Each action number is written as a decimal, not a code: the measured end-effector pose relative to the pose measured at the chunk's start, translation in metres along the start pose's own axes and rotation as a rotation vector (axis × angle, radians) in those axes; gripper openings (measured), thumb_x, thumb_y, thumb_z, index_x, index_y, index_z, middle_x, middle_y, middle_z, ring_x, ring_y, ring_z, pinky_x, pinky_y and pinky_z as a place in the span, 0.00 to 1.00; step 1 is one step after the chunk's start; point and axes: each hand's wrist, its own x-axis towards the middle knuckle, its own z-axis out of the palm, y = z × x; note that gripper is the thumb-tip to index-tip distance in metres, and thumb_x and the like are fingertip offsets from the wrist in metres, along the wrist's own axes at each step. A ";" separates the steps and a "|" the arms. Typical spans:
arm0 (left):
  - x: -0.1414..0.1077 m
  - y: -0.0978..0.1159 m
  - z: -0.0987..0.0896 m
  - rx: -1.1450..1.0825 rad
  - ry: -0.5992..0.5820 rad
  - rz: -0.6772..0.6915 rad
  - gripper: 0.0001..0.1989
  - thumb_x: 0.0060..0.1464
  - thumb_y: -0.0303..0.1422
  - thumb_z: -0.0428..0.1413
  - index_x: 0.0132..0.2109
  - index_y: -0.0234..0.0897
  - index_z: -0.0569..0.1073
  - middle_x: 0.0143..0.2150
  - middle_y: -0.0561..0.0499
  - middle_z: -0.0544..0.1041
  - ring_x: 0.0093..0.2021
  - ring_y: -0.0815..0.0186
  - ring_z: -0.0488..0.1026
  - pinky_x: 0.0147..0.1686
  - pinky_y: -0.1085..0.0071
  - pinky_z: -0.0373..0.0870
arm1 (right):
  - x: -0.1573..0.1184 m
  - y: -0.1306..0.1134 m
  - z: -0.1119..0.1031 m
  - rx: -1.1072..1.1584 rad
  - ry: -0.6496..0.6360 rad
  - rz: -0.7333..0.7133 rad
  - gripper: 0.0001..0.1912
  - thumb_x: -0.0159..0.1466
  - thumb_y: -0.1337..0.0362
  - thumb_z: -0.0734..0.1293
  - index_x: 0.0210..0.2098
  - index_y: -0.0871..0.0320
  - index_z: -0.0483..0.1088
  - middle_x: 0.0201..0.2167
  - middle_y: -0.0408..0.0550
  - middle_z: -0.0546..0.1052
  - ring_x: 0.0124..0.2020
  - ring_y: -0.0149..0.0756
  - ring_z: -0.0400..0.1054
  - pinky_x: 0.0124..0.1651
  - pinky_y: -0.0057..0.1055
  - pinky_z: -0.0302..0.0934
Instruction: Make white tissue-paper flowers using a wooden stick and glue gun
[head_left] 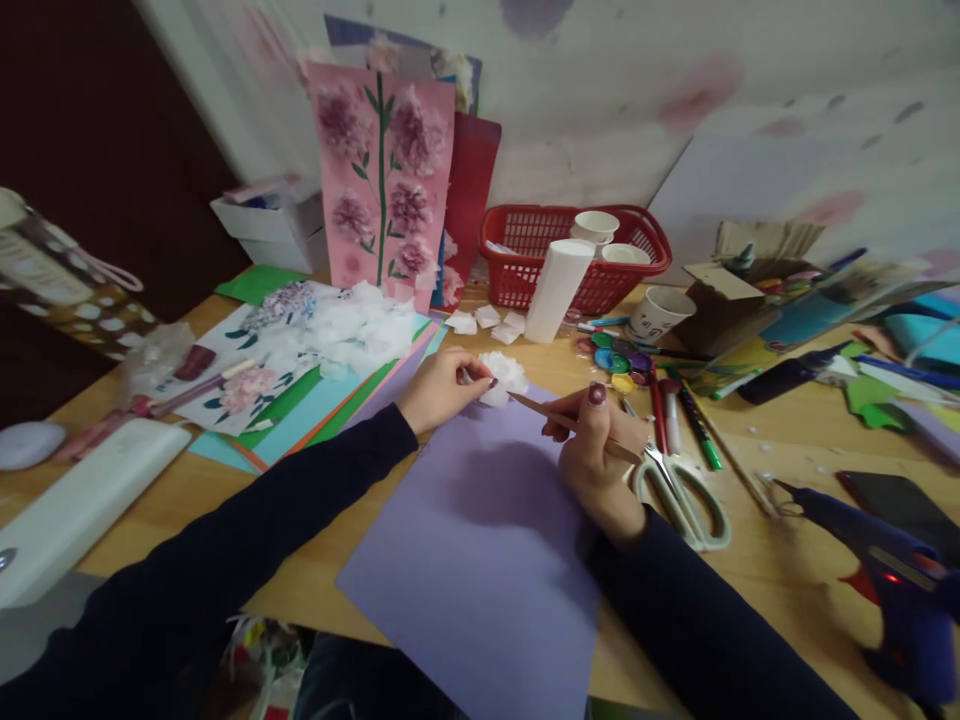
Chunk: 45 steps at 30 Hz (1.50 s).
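Note:
A white ruffled flower [504, 376], seemingly of thin paper, lies at the far end of a purple sheet [457, 540]. My left hand [450, 388] has thumb and fingertips pinched together at the flower's left edge. Wrapped around a thin brown wooden stick [551, 414], my right hand [604, 445] points its tip at the flower's lower right side. Just beyond the flower lie small white paper squares [487, 318], beside a standing white roll [556, 290].
Scissors [679, 490], pens [697, 425] and a paint palette [616, 362] lie on my right, with a blue glue gun [877, 570], its red light on. A red basket [517, 285] stands behind. White fluffy pieces [360, 330] cover coloured sheets at left. A pink flower picture [352, 190] leans against the wall.

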 end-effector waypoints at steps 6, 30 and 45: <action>0.005 -0.004 0.002 0.010 -0.026 0.028 0.06 0.49 0.31 0.57 0.34 0.33 0.77 0.32 0.50 0.75 0.28 0.69 0.66 0.30 0.72 0.63 | 0.002 0.003 0.009 -0.134 -0.110 0.030 0.29 0.70 0.52 0.51 0.23 0.58 0.73 0.15 0.42 0.71 0.16 0.28 0.65 0.24 0.26 0.56; -0.034 -0.021 -0.026 0.414 -0.255 0.124 0.55 0.38 0.53 0.64 0.68 0.38 0.47 0.65 0.34 0.59 0.66 0.41 0.49 0.59 0.44 0.38 | 0.011 -0.004 0.025 -0.266 -0.168 0.093 0.27 0.69 0.54 0.52 0.24 0.58 0.71 0.16 0.44 0.73 0.17 0.31 0.66 0.25 0.27 0.55; -0.037 -0.021 -0.027 0.374 -0.280 0.098 0.59 0.39 0.51 0.63 0.68 0.35 0.39 0.65 0.34 0.62 0.68 0.45 0.47 0.60 0.44 0.38 | 0.009 -0.011 0.015 0.082 0.040 0.340 0.28 0.66 0.47 0.55 0.21 0.60 0.69 0.11 0.41 0.68 0.12 0.29 0.60 0.17 0.27 0.54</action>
